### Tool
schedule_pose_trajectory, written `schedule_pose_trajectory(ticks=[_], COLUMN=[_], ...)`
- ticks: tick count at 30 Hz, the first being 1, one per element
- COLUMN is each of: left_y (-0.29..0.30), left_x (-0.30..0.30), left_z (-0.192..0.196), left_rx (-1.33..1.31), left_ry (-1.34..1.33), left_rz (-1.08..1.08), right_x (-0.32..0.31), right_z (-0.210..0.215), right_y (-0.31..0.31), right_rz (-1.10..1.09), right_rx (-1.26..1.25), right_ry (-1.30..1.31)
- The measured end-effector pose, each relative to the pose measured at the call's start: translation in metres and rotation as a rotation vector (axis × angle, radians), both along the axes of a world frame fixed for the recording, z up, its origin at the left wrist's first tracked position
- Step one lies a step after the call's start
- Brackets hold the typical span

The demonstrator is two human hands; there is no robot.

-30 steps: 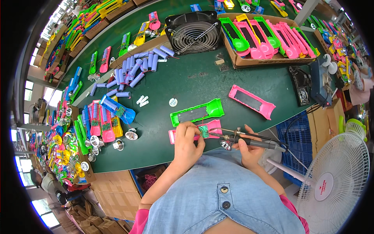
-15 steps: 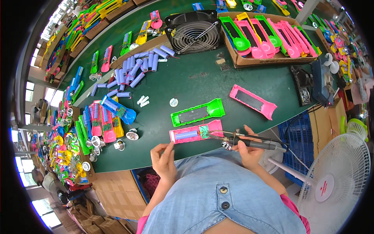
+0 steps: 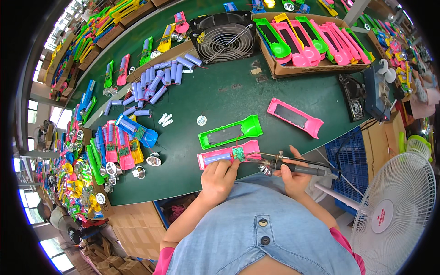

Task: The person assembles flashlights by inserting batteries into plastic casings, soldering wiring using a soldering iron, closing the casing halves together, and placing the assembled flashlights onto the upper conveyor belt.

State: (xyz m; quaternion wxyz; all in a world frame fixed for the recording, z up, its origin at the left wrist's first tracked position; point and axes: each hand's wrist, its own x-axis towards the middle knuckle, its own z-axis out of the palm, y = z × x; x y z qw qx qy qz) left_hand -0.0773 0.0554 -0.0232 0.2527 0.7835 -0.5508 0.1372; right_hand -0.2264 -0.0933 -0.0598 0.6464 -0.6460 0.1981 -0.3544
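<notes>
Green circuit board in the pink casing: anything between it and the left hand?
Nothing visible: the left hand reaches to the near edge of the green circuit board. The soldering iron points in from the right, not between them.

A workshop for assembling small electrical goods: the green table [image 3: 229, 98] carries loose batteries [image 3: 156, 82] and, toward its far side, a cardboard box [image 3: 311, 72] of bright plastic cases [image 3: 316, 41]; a soldering iron [image 3: 295, 168] is at its near edge, and stacked cartons [image 3: 135, 224] stand below it.
</notes>
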Motion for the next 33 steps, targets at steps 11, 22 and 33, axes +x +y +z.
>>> schedule_pose_trajectory(ticks=[11,22,33], left_y=[0.000,0.000,-0.001], left_x=[0.002,0.003,-0.001], left_z=[-0.005,-0.005,-0.005], left_rx=[0.033,0.001,0.038], left_ry=[-0.096,-0.074,-0.053], left_rz=[-0.047,-0.045,-0.024], right_x=[0.002,0.005,0.009], right_z=[-0.009,-0.007,0.018], right_y=[-0.001,0.000,-0.008], right_rz=[0.008,0.048,-0.144], right_rx=[-0.067,-0.075,0.143], right_ry=[0.024,0.024,-0.026])
